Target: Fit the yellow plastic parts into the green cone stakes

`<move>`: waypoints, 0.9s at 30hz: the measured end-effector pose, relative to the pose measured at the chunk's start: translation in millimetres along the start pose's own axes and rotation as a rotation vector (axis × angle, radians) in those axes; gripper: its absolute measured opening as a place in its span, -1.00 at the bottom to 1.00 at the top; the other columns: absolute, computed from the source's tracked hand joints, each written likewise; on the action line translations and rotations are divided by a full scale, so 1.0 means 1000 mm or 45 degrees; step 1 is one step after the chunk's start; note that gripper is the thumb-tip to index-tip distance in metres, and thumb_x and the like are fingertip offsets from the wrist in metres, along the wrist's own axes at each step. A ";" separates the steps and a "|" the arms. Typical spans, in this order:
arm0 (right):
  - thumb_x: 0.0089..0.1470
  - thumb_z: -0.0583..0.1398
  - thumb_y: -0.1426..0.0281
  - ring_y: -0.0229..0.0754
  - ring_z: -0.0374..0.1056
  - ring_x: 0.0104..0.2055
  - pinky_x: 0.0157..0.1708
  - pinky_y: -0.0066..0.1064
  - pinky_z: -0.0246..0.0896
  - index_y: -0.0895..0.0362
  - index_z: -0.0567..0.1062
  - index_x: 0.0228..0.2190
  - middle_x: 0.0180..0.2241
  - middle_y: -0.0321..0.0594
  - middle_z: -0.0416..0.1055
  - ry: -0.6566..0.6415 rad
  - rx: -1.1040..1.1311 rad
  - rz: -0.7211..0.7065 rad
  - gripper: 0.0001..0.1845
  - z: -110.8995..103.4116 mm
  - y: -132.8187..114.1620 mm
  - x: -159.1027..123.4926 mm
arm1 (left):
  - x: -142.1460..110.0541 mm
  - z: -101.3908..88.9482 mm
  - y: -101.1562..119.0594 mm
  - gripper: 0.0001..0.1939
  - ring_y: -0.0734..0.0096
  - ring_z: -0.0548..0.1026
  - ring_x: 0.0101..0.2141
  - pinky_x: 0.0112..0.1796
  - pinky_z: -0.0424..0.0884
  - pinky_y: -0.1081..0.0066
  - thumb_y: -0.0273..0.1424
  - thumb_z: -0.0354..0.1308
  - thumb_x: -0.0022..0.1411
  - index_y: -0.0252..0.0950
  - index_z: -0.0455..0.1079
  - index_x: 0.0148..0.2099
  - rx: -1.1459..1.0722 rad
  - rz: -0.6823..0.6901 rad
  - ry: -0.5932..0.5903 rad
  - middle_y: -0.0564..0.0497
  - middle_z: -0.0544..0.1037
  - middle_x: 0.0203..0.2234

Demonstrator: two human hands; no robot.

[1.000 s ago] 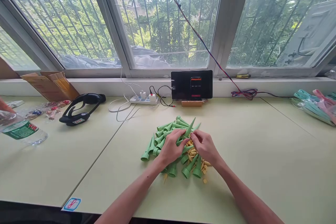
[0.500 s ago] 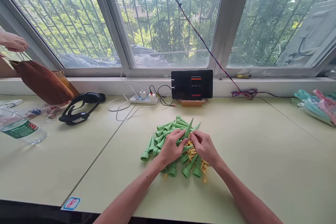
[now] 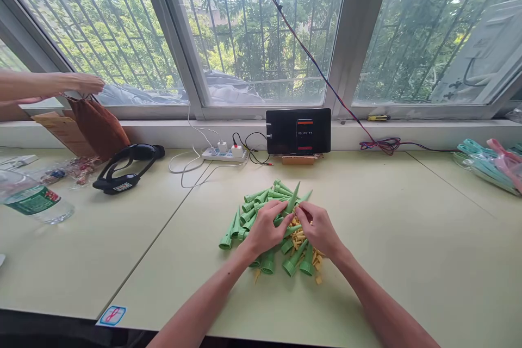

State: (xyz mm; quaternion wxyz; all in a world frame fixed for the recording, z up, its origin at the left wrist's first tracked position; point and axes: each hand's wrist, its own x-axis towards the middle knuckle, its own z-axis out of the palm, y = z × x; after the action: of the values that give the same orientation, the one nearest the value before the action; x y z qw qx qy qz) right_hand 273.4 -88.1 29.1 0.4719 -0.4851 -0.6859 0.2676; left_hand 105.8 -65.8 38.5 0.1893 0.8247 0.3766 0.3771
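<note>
My left hand [image 3: 266,229] is closed around a green plant watering spike [image 3: 293,199], whose tapered point slants up and away from me. Beside it, the fingers of my right hand [image 3: 319,230] are pinched together at the spike's side; whatever lies between those fingertips is too small and hidden to make out. Around and under both hands spreads a heap of similar green spikes [image 3: 248,207], with wide ribbed collars and hollow ends. Small yellow plastic pieces [image 3: 299,237] lie among them, mostly below my right hand. A loose yellow piece [image 3: 318,280] rests nearer the table's front.
A tablet [image 3: 285,133] showing a timer stands by the window, right of a power strip [image 3: 224,154]. At left are a black headset [image 3: 122,182], a water bottle [image 3: 38,201] and another person's hand [image 3: 84,83] holding a brown bag [image 3: 98,128]. Teal and pink items [image 3: 485,160] lie far right.
The other person's hand and the brown bag have moved right, showing more of the cardboard behind. My own hands and the spike stay almost exactly where they were.
</note>
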 end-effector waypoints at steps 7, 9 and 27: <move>0.28 0.00 0.28 -0.30 -0.04 -0.54 -0.53 -0.43 -0.09 0.10 0.15 -0.56 -0.60 -0.39 0.08 -0.091 -0.043 -0.066 -0.63 -0.004 0.003 0.003 | 0.004 -0.008 -0.003 -0.80 0.27 0.49 -0.22 -0.19 0.44 0.28 -0.30 0.11 0.31 -0.28 0.48 -0.12 -0.057 -0.030 0.033 -0.08 0.55 -0.24; 0.30 -0.01 0.29 -0.30 -0.04 -0.54 -0.52 -0.43 -0.09 0.10 0.17 -0.56 -0.59 -0.39 0.09 -0.127 -0.048 -0.084 -0.63 -0.005 0.004 0.003 | 0.005 -0.009 -0.004 -0.79 0.29 0.48 -0.28 -0.22 0.43 0.29 -0.28 0.12 0.30 -0.29 0.47 -0.13 -0.062 -0.051 0.039 -0.07 0.55 -0.26; 0.32 0.00 0.26 -0.29 0.00 -0.53 -0.48 -0.44 -0.08 0.11 0.21 -0.55 -0.60 -0.39 0.08 -0.047 -0.144 -0.077 -0.61 -0.017 0.012 0.008 | 0.006 -0.010 -0.005 -0.72 0.52 0.32 -0.60 -0.26 0.33 0.39 -0.42 0.11 0.21 -0.26 0.36 -0.01 0.086 -0.175 -0.047 0.22 0.36 -0.66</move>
State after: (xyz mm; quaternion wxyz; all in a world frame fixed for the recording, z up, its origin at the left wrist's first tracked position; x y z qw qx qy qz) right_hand 293.1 -77.6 29.4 0.4389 -0.4851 -0.7228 0.2228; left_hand 98.2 -57.7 45.1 0.1936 0.8097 0.4412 0.3350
